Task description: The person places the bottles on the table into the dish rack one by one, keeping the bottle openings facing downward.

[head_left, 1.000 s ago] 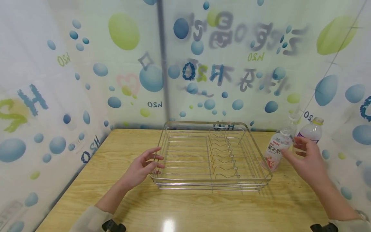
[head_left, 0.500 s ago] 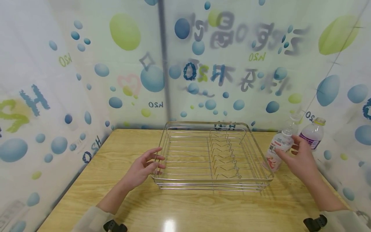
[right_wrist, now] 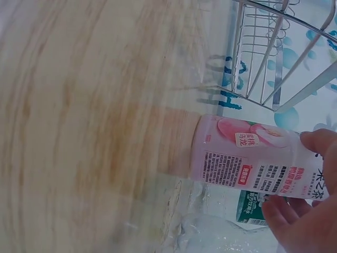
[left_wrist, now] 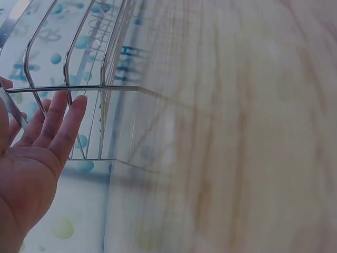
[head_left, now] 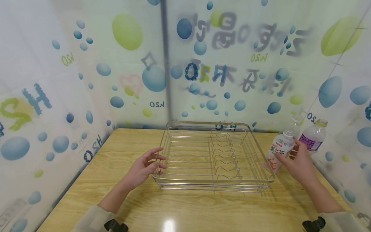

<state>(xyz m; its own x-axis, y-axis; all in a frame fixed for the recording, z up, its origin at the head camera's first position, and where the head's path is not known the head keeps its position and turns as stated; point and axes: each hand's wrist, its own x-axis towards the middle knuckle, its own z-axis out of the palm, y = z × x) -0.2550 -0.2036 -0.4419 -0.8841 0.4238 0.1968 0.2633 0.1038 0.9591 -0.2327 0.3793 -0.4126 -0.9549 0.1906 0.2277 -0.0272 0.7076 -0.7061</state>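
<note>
At the middle of the table sits a metal wire dish rack point(head_left: 213, 182). My left hand point(head_left: 143, 169) is at its left side, fingertips right at the side wires. In the left wrist view the fingers of that left hand point(left_wrist: 39, 163) look nearly straight, overlapping the wires. To the right of the rack, my right hand point(head_left: 301, 164) grips a tea bottle point(head_left: 276, 151) with a pink and white label. The right wrist view shows the thumb of the right hand point(right_wrist: 308, 221) on one side of the tea bottle point(right_wrist: 253, 158) and fingers on the other.
Behind the tea bottle stands a clear bottle point(head_left: 295, 124). A purple-labelled bottle point(head_left: 311, 141) with a yellow cap stands further right. A green label point(right_wrist: 250, 205) shows behind the tea bottle. A patterned curtain point(head_left: 211, 64) borders the wooden table point(head_left: 188, 209).
My right hand has moved left, from between the bottles onto the tea bottle, and its fingers now wrap round it. More of the purple label shows. The left hand stays at the rack.
</note>
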